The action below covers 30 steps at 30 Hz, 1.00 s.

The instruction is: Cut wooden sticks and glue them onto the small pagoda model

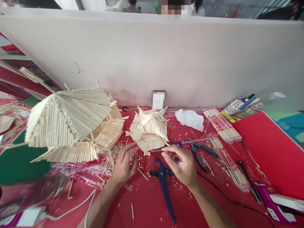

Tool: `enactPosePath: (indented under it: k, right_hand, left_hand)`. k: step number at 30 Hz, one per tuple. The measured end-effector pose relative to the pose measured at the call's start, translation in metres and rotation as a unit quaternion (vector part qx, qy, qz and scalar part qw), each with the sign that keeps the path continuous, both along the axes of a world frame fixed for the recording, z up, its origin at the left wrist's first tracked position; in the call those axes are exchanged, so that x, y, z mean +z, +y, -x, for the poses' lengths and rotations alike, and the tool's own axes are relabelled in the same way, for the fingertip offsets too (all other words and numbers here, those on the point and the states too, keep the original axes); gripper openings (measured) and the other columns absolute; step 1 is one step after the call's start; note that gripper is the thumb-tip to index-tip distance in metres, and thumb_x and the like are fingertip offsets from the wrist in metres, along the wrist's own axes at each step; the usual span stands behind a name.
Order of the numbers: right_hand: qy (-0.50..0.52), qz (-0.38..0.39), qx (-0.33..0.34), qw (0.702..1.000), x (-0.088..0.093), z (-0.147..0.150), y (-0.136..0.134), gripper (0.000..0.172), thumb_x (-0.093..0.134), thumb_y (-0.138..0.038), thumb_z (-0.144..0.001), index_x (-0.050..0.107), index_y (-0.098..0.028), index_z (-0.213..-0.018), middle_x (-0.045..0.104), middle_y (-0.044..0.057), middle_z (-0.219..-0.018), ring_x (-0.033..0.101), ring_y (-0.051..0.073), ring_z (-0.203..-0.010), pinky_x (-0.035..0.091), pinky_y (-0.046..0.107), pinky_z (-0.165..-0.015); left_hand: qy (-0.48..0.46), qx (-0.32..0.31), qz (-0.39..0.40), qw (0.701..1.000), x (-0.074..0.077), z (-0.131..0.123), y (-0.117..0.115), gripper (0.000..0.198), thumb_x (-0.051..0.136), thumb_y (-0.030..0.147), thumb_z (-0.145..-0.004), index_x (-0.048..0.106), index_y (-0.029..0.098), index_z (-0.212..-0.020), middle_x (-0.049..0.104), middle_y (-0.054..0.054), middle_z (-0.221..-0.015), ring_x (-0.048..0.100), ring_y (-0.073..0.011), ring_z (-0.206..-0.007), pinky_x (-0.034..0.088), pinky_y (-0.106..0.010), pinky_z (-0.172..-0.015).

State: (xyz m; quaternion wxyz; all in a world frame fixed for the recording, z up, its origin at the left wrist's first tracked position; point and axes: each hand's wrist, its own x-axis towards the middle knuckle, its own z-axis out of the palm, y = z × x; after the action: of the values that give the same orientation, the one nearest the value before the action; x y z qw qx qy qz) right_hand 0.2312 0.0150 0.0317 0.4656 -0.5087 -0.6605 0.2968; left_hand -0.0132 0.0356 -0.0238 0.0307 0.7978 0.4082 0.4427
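A small star-shaped model of wooden sticks (149,130) lies on the red table (152,202). My left hand (124,163) rests flat beside its lower left edge, fingers spread and open, touching the loose stick scraps. My right hand (181,164) is at the model's lower right edge, its fingers pinched on a thin wooden stick (158,150) that points towards the model. A large stick-built roof model (71,126) stands to the left.
Blue-handled cutters (163,182) lie between my hands. Green pliers (200,152), packs of sticks (222,125), white tissue (190,118), a pen cup (234,107) and a glue gun (277,202) lie right. A grey partition (166,57) closes the back.
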Motion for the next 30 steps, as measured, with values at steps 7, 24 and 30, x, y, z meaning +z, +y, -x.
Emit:
enactPosePath:
  k: [7,24,30]
  right_hand:
    - [-0.082,-0.022,-0.021,0.996,-0.011,-0.02,0.012,0.015,0.063,-0.029,-0.098,0.069,-0.023,-0.111,0.07,0.007,-0.098,0.065,0.016,-0.07,0.053,0.025,-0.054]
    - [-0.071,-0.122,0.009,0.99,-0.032,0.013,0.0,0.009,0.061,-0.026,-0.1,0.067,-0.021,-0.095,0.071,0.005,-0.086,0.065,0.015,-0.066,0.052,0.024,-0.057]
    - [-0.056,-0.119,0.024,0.991,-0.034,0.023,-0.005,0.011,0.061,-0.028,-0.099,0.068,-0.019,-0.1,0.072,0.006,-0.087,0.069,0.016,-0.072,0.053,0.023,-0.057]
  left_hand:
    - [-0.004,0.023,0.03,0.999,-0.009,0.0,0.004,0.054,0.055,0.009,-0.097,0.047,0.022,-0.149,0.069,-0.013,-0.123,0.068,-0.0255,-0.112,0.059,-0.04,-0.093]
    - [-0.117,-0.061,0.263,0.956,-0.011,0.017,0.021,0.065,0.047,0.024,-0.103,0.026,0.029,-0.164,0.033,-0.009,-0.17,0.031,-0.0269,-0.157,0.029,-0.05,-0.128]
    - [-0.193,-0.107,0.302,0.928,-0.013,0.02,0.03,0.065,0.049,0.025,-0.101,0.03,0.029,-0.163,0.029,-0.008,-0.171,0.033,-0.0275,-0.156,0.034,-0.048,-0.125]
